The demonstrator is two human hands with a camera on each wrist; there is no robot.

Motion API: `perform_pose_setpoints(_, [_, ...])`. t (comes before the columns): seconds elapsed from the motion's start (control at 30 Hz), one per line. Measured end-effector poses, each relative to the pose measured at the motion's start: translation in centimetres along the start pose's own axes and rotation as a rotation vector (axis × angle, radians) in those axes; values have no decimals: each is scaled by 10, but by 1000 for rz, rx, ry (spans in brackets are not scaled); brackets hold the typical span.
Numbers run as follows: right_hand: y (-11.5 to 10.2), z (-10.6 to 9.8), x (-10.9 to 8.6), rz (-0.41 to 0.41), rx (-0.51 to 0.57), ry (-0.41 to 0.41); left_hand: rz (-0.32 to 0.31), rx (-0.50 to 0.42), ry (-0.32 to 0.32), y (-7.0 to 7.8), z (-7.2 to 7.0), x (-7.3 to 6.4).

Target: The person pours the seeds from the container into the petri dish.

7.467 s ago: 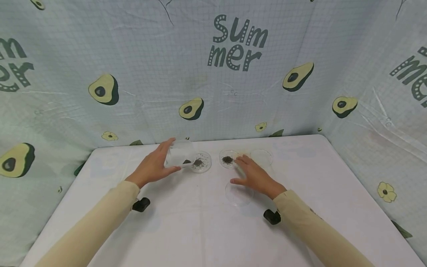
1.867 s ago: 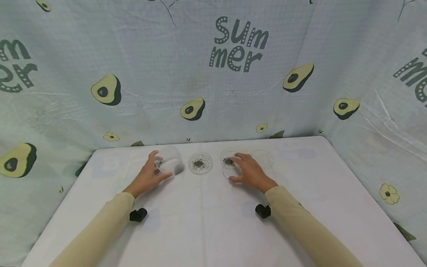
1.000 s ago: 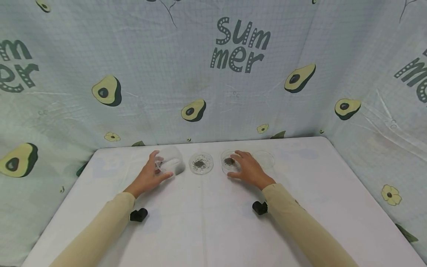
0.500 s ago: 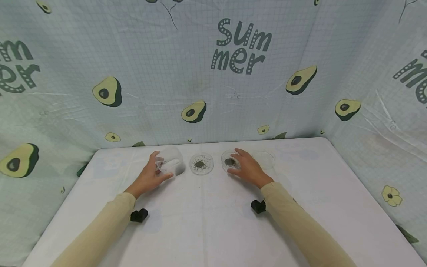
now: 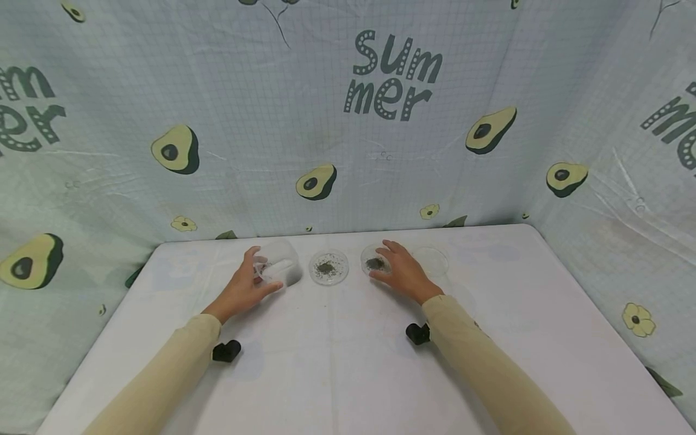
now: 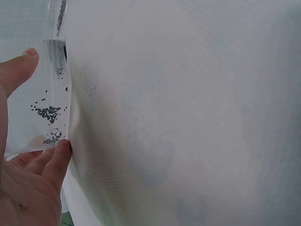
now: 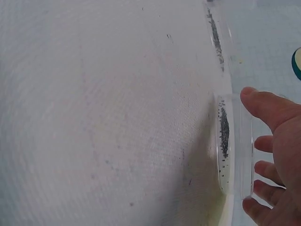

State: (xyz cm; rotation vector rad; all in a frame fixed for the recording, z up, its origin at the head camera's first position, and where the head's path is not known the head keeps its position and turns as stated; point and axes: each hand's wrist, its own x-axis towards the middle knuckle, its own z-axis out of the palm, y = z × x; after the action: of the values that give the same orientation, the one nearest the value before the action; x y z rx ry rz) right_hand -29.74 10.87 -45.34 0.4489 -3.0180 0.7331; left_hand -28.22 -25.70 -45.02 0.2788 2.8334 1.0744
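Note:
My left hand (image 5: 244,289) holds a clear plastic container (image 5: 284,249), thumb on the near side and fingers on the far side. Loose black grains (image 6: 48,114) lie inside, and a white handle-like piece (image 5: 278,269) shows at its wall. With thumb and fingertips spread around the edge, my right hand (image 5: 403,272) grips a clear round lid (image 7: 247,155). The lid sits over a petri dish (image 7: 222,150) with a dark heap of grains, close against it in the right wrist view. Between the hands stands a second petri dish (image 5: 328,268), with scattered dark grains around a small heap.
Right of my right hand lies a clear round dish or lid (image 5: 432,261). A white cloth covers the table (image 5: 331,362). Behind it hangs a patterned curtain (image 5: 244,151). Black wrist cameras (image 5: 226,351) sit under both sleeves.
My left hand has drawn the container leftward, away from the middle dish, then stayed still. My right hand has brought the lid from the near side up over the right-hand petri dish.

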Motion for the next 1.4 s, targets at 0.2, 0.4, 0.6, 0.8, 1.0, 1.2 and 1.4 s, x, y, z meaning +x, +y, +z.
perform_pose_setpoints(0.2, [2, 3, 3, 20, 15, -16, 6, 7, 3, -1, 0, 0])
perform_pose_setpoints(0.4, [5, 5, 5, 17, 11, -14, 19, 5, 6, -1, 0, 0])
perform_pose_setpoints(0.6, [4, 0, 2, 24, 11, -20, 16, 3, -9, 0, -2, 0])
perform_pose_setpoints(0.8, [8, -8, -1, 57, 24, -24, -2, 53, -36, 5, -2, 4])
perform_pose_setpoints(1.0, [14, -12, -4, 55, 39, -12, 2, 64, -26, 8, -3, 4])
perform_pose_setpoints(1.2, [18, -20, -8, 20, 15, 10, 45, 55, 10, 14, -9, 3])
perform_pose_setpoints(1.4, [27, -26, -12, 20, 14, 42, 48, 58, 47, 17, -16, 6])
